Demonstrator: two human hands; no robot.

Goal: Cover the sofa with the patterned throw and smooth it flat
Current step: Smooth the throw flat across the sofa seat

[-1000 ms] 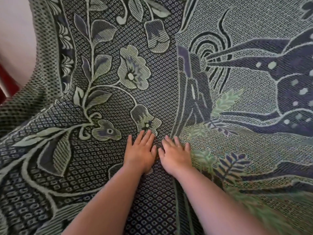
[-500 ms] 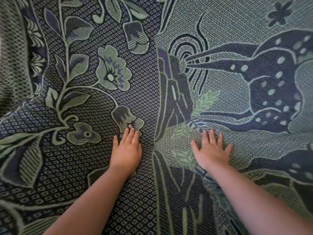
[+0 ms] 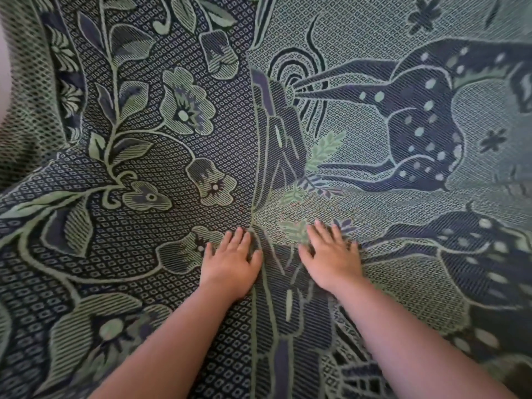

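From my head camera, the throw [image 3: 121, 254] fills nearly the whole view, a woven cloth in dark blue and pale green. It lies spread over the sofa, which is hidden under it. Only the bend in the cloth across the middle shows where the upright part meets the flat part in front of me. My left hand [image 3: 230, 263] lies palm down on the flat part, fingers straight and close together, gripping nothing. Its fingertips touch the edge of a woven flower [image 3: 184, 249]. My right hand [image 3: 331, 254] is just beside it, also flat with the fingers a little spread, pressing on the cloth and holding nothing. Between my hands runs a dark striped band [image 3: 276, 283] of the pattern. A thin crease line [image 3: 254, 168] goes up from there along the upright part, dividing the darker flowered side on my left from the lighter side on my right. On that lighter side is a spotted animal shape [image 3: 417, 116]. At the far left edge a sliver of pale wall [image 3: 2, 82] shows past the throw.
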